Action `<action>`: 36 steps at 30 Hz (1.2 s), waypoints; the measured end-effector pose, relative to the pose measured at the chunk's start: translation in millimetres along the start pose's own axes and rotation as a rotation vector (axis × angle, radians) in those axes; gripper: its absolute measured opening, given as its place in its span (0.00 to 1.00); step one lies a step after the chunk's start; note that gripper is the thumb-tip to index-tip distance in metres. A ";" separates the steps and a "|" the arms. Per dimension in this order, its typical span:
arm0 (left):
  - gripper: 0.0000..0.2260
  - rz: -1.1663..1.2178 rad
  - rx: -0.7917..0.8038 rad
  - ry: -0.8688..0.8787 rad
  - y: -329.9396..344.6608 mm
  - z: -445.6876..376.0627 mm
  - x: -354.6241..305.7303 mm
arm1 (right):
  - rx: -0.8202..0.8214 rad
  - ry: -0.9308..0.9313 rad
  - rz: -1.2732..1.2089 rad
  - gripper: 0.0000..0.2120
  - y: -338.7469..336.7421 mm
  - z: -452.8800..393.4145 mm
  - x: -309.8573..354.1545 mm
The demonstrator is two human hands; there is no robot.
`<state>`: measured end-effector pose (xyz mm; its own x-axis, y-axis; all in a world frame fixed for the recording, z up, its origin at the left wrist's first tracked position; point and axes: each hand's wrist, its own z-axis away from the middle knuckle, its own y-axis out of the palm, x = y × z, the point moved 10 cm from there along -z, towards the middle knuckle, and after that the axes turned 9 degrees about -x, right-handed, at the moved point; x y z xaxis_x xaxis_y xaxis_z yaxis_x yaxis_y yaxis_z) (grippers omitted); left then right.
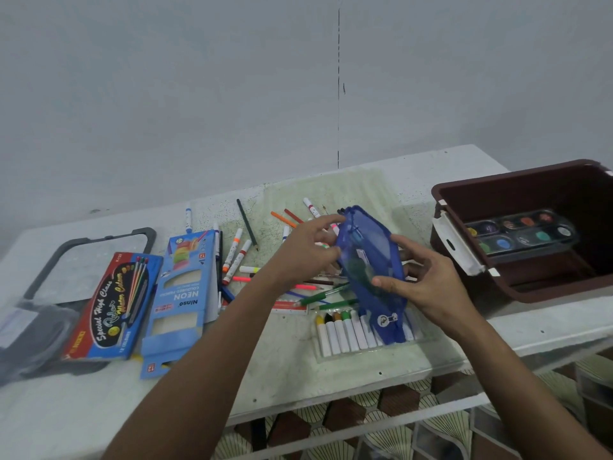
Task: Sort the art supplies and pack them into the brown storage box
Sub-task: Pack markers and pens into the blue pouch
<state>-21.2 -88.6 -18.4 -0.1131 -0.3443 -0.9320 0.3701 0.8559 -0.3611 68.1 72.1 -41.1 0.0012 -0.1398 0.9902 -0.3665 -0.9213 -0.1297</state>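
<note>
Both hands, left hand (306,250) and right hand (423,280), gripped a blue mesh pouch (373,267) above scattered markers (237,257) near the brown storage box (517,190).

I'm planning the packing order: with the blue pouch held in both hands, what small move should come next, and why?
Probably open the blue pouch: both hands, left and right, grip it above loose markers that need gathering before going into the brown box.

Soft, even, rather dim indoor light, without hard shadows or glare.
Wide-angle bending curves the pale speckled worktop (298,370) towards the frame's edges; the dark grey plastic lid (39,327) at lower left smears into blur, and fine detail is soft throughout.
</note>
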 end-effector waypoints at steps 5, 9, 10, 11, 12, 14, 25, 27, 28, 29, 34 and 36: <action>0.21 0.058 -0.058 -0.020 -10.6 0.1 9.3 | -0.033 -0.003 0.077 0.25 -13.9 -4.7 -12.0; 0.20 -0.421 -0.021 0.091 -16.3 11.0 31.8 | -0.024 0.030 0.102 0.26 -19.9 -2.9 -19.1; 0.21 -0.484 0.030 0.094 -11.9 16.1 39.1 | -0.017 0.030 0.107 0.26 -20.0 -2.2 -18.5; 0.21 -0.513 0.075 0.091 -7.4 21.3 45.2 | -0.009 0.025 0.112 0.26 -19.3 -1.3 -16.8; 0.22 -0.524 0.108 0.089 -3.2 25.4 50.2 | 0.001 0.019 0.117 0.26 -17.6 -0.2 -14.7; 0.24 -0.546 0.137 0.100 4.7 30.0 54.9 | 0.020 0.013 0.130 0.27 -13.9 1.9 -11.0; 0.22 -0.648 0.057 0.174 16.5 25.0 49.3 | -0.040 0.007 0.287 0.32 -28.0 16.2 -10.1; 0.18 -0.650 0.001 0.198 7.1 22.4 44.3 | -0.052 0.000 0.287 0.33 -31.6 18.0 -10.6; 0.17 -0.668 -0.030 0.201 0.7 19.8 42.5 | -0.059 -0.005 0.289 0.34 -33.5 19.4 -10.7; 0.16 -0.683 -0.062 0.192 -6.7 16.6 41.9 | -0.065 -0.010 0.290 0.33 -34.8 20.7 -10.8; 0.13 -0.670 -0.131 0.138 -25.8 3.7 43.8 | -0.089 -0.014 0.283 0.32 -37.1 24.8 -9.7; 0.13 -0.675 -0.092 0.162 -17.1 2.0 41.8 | -0.092 -0.010 0.280 0.32 -37.3 25.1 -10.3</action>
<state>-30.4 -118.4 -51.1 -0.4294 -0.7564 -0.4935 0.0919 0.5070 -0.8570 105.1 98.8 -47.8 -0.1031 -0.3880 0.9159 -0.4363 -0.8098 -0.3922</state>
